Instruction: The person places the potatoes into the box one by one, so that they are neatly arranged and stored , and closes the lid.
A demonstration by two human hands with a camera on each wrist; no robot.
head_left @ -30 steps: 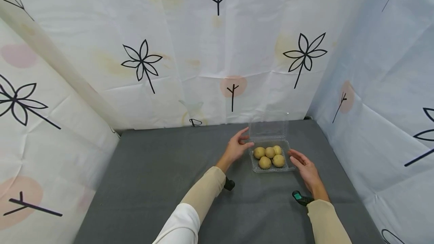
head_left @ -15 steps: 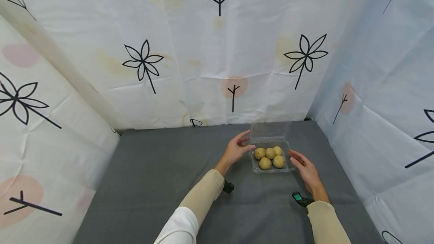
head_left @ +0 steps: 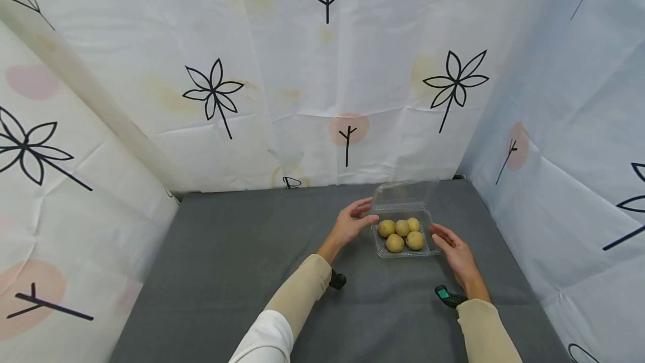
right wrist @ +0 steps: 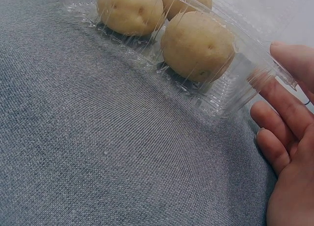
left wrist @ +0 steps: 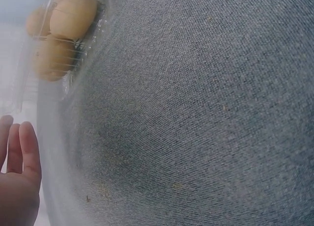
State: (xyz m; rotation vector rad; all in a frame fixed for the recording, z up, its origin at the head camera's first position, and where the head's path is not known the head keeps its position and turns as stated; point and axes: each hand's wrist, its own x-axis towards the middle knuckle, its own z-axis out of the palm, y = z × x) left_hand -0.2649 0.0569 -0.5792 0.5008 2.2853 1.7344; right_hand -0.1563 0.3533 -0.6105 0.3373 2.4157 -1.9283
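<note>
A clear plastic clamshell container (head_left: 407,252) rests on the grey cloth, its lid (head_left: 403,198) raised and tilted along the far side. Inside lie several potatoes (head_left: 395,242), pale yellow-brown. My left hand (head_left: 350,224) is at the container's left: its fingers reach to the lid's left edge, and the thumb is by the tray's rim. Those fingers (left wrist: 30,147) look straight in the left wrist view. On the right side, my right hand (head_left: 456,254) holds the tray's rim, with one digit over it and the other fingers (right wrist: 274,120) below, against the side wall.
The grey cloth-covered table (head_left: 242,273) extends left and toward me. White curtains with black leaf drawings (head_left: 282,60) rise behind the table and on both sides. A dark wrist device (head_left: 448,296) sits on my right wrist.
The lid's top edge has come lower, from nearly upright to more tilted. My left fingers have moved down slightly with it. The tray, potatoes and right hand stay about where they were.
</note>
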